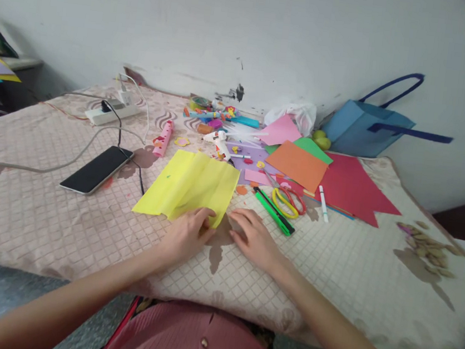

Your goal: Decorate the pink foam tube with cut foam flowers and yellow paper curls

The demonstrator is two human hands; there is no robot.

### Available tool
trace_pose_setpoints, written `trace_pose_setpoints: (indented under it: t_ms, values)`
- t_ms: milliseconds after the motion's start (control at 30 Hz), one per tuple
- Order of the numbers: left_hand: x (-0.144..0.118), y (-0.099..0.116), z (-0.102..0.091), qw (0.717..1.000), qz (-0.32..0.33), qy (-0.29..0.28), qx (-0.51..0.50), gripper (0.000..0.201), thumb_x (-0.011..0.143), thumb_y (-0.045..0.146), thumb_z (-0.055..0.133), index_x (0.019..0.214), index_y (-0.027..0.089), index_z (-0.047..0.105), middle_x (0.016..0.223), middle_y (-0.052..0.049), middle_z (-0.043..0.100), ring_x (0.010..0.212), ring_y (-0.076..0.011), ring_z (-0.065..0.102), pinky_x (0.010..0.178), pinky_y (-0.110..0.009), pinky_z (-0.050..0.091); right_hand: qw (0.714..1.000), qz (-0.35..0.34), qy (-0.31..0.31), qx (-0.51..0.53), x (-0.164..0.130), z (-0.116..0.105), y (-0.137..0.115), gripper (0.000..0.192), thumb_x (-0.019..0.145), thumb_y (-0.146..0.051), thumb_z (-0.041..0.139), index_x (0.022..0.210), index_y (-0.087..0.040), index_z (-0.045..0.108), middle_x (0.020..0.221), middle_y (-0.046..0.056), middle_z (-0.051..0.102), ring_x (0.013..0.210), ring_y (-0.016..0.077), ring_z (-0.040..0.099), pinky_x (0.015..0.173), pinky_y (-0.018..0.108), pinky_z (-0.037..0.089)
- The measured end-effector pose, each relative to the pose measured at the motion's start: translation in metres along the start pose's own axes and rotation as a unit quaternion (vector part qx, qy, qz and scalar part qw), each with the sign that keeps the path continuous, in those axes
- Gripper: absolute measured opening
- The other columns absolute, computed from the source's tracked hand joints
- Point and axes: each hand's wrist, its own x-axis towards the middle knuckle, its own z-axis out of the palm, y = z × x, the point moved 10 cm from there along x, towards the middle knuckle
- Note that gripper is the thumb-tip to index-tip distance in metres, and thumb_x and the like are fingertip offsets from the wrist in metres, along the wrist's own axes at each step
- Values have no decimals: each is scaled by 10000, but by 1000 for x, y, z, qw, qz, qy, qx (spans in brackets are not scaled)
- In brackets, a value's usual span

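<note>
Patterned cloth-covered surface (95, 237) carries everything. Blue bag (347, 126) stands at the back right; red paper (357, 183) lies in front of it. Yellow sheet (198, 182), the piece being worked, lies front and centre, spread out with creases running across it. Left hand (187, 234) sits at its near edge, fingers curled close to the thumb; grip narrow, but from this angle I cannot tell whether paper is pinched in it. Right hand (256, 239) rests just beside the sheet's near right corner, apart from it; grip moderately wide, nothing visible in it. Green cutter (272, 211) and scissors (278, 207) lie to the right, neither in hand. Glue gun (220, 142) lies beyond the sheet, also not in hand. Progress, as judged: creasing done; no shape cut from the sheet, nothing attached to it, so most work on it appears left. Decorated pink roll (163, 138) and small flower cutout (182, 142) look finished, lying beyond the sheet.
</note>
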Motion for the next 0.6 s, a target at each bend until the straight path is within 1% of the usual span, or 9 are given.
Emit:
trace_pose_setpoints:
  t_ms: [100, 200, 367, 467, 533, 600]
  values:
    - [1, 6, 0, 1000, 22, -3, 19, 87, 822, 245, 527, 862, 171, 552, 828, -36, 593, 726, -150, 568, 618, -252, 422, 1000, -6, -11, 13, 7, 7, -6, 373, 847, -167, 492, 1217, -211, 487, 1170, 92, 532, 1108, 222, 486, 962, 428, 429]
    - [2, 10, 1, 998, 24, -10, 51, 106, 833, 235, 499, 779, 168, 561, 807, -41, 584, 727, -156, 567, 617, -258, 413, 999, -21, -17, 20, 10, 8, -9, 380, 850, -153, 485, 1224, -216, 492, 1180, 93, 538, 1124, 224, 481, 971, 435, 427]
    - [6, 7, 3, 996, -9, -29, 82, 134, 840, 240, 472, 773, 173, 566, 776, -37, 601, 679, -160, 576, 554, -255, 377, 999, -32, -23, 17, 7, 8, -11, 391, 868, -158, 464, 1255, -209, 490, 1221, 97, 545, 1167, 219, 463, 1001, 446, 402]
    - [7, 2, 2, 997, -15, -24, 78, 96, 830, 207, 470, 816, 169, 558, 799, -37, 610, 666, -150, 579, 555, -245, 390, 998, -48, -30, 7, 5, 12, -13, 399, 878, -172, 458, 1275, -202, 486, 1265, 93, 541, 1215, 215, 433, 1029, 447, 373]
    - [6, 0, -1, 998, -5, -12, 55, 104, 825, 174, 467, 886, 168, 552, 838, -40, 611, 696, -146, 586, 582, -240, 420, 997, -63, -38, -2, 3, 16, -15, 403, 880, -191, 463, 1282, -210, 486, 1280, 85, 542, 1238, 218, 416, 1028, 454, 371]
    - [3, 1, -6, 999, 27, 8, 28, 135, 835, 152, 456, 932, 168, 549, 878, -48, 607, 758, -151, 591, 639, -250, 455, 996, -74, -47, -14, 2, 21, -17, 399, 885, -202, 462, 1282, -216, 489, 1281, 75, 547, 1250, 217, 406, 1021, 454, 375]
